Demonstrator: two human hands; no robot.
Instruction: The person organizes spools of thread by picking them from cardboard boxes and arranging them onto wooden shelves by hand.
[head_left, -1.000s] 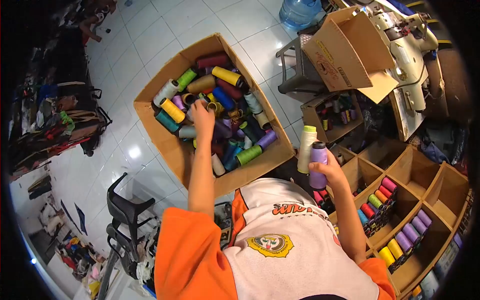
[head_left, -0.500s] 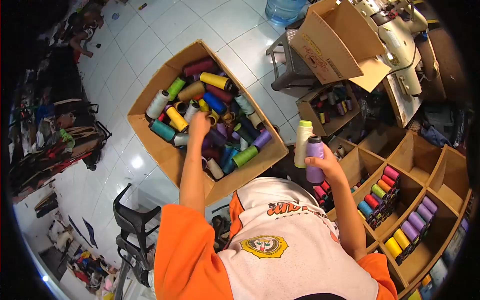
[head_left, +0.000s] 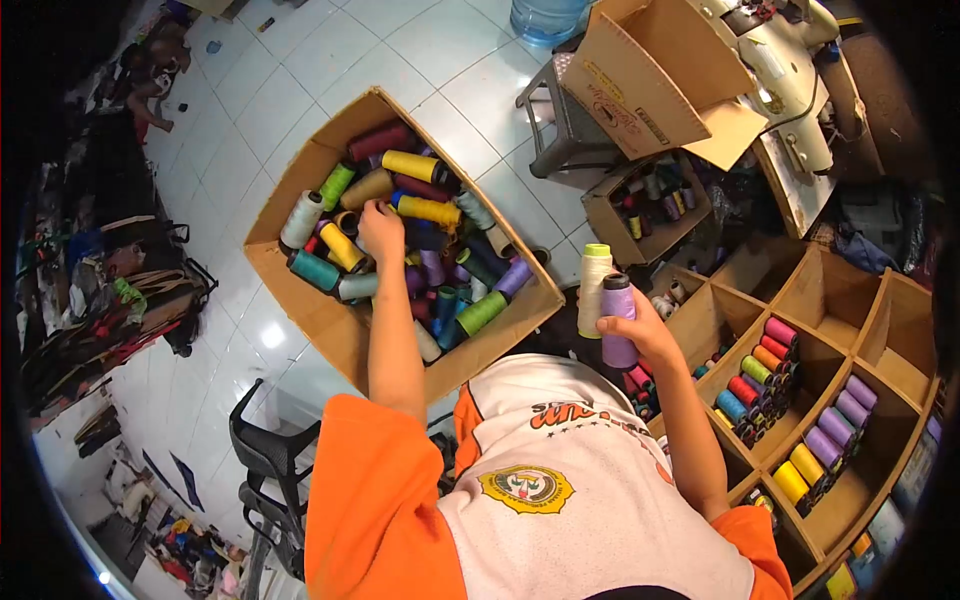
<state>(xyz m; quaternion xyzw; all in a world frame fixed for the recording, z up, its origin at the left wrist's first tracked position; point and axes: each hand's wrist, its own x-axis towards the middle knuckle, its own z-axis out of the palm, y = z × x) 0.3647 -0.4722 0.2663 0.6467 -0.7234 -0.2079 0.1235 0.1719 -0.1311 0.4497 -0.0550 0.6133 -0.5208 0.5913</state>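
Inside a cardboard box of mixed thread spools is my left hand, fingers curled downward. What its fingertips hold is hidden. Close to it lie a yellow spool, a brown spool and another yellow spool. My right hand, outside the box to the right, is closed around a purple spool, with the thumb across it. A cream spool with a light green top stands upright against the purple one, in the same grip.
A wooden compartment shelf with rows of spools is at the right. Behind it are a smaller box of spools, an open carton on a grey stool, and a sewing machine. A black chair stands at left.
My left hand has moved up and slightly left among the spools. A yellow spool now lies over the place where a blue one showed. My right hand keeps both spools.
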